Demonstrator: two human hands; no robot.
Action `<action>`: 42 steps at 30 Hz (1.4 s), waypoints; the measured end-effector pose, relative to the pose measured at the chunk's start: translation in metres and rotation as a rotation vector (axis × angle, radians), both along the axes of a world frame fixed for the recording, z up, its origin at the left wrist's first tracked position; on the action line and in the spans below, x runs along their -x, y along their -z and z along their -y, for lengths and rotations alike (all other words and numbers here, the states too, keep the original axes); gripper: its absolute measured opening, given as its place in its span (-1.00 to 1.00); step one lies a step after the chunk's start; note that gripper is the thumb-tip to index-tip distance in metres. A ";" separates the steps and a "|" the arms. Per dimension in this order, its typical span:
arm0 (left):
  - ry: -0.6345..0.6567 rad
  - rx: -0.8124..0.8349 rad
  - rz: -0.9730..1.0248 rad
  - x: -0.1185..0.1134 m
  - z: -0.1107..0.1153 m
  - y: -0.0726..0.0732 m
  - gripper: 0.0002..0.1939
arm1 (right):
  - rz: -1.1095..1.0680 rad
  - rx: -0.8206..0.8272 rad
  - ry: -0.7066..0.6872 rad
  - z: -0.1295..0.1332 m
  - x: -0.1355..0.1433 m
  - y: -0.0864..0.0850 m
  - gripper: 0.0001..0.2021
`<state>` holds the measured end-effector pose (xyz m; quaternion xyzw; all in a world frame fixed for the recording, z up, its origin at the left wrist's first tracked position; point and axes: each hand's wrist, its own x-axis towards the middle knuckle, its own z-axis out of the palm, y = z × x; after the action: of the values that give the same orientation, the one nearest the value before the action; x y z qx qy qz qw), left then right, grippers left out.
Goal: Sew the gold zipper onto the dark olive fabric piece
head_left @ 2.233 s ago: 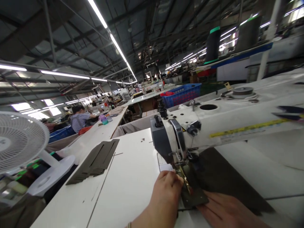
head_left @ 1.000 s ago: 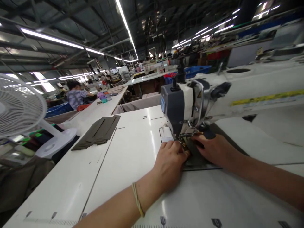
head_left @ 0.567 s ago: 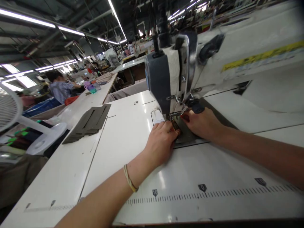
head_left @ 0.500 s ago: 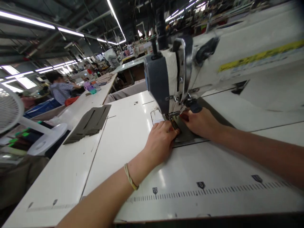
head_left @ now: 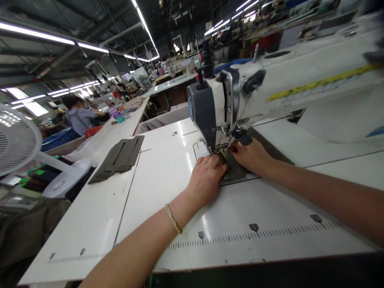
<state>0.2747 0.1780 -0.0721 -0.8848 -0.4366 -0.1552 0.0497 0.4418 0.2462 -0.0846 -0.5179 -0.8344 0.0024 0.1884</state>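
A dark grey-green fabric piece [head_left: 235, 170] lies flat under the head of a white sewing machine [head_left: 228, 108]. My left hand [head_left: 208, 176], a twisted band on its wrist, has its fingers closed at the fabric's left edge, just in front of the presser foot [head_left: 220, 148]. To the right of the foot, my right hand [head_left: 250, 156] pinches the fabric with thumb and fingertips, partly beneath the machine's dark knob. The fabric extends behind that hand to the right. What lies right under the needle is hidden by fingers and foot.
A stack of cut grey fabric pieces [head_left: 118, 158] lies on the left of the white sewing table [head_left: 162, 168]. Beyond the table's left edge stands a white fan [head_left: 18, 140]. A person in a striped top [head_left: 79, 118] sits further back. A printed ruler [head_left: 228, 238] runs along the front edge.
The camera view has shifted slightly. Both hands stay at the presser foot, with the fabric in nearly the same place.
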 end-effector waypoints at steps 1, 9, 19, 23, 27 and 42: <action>0.004 0.018 0.034 0.002 0.002 0.001 -0.77 | -0.021 -0.026 -0.076 0.007 -0.004 0.000 -0.82; -0.038 0.014 0.386 0.012 0.027 0.015 -0.73 | -0.136 -0.375 -0.684 0.060 -0.029 0.010 -0.72; -0.009 -0.031 0.330 0.008 0.027 0.007 -0.75 | 0.001 -0.458 -0.749 0.049 -0.019 0.013 -0.70; 0.016 -0.059 0.286 0.008 0.027 0.007 -0.78 | -0.015 -0.413 -0.778 0.047 -0.018 0.015 -0.74; 0.035 -0.119 0.168 0.005 0.026 0.009 -0.79 | -0.044 -0.423 -0.763 0.047 -0.017 0.021 -0.72; 0.081 -0.199 0.074 0.004 0.000 0.004 -0.78 | -0.123 -0.433 -0.717 0.029 -0.010 0.019 -0.73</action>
<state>0.2705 0.1779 -0.0763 -0.8862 -0.3842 -0.2321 0.1149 0.4518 0.2174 -0.1033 -0.1422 -0.9302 -0.0769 0.3295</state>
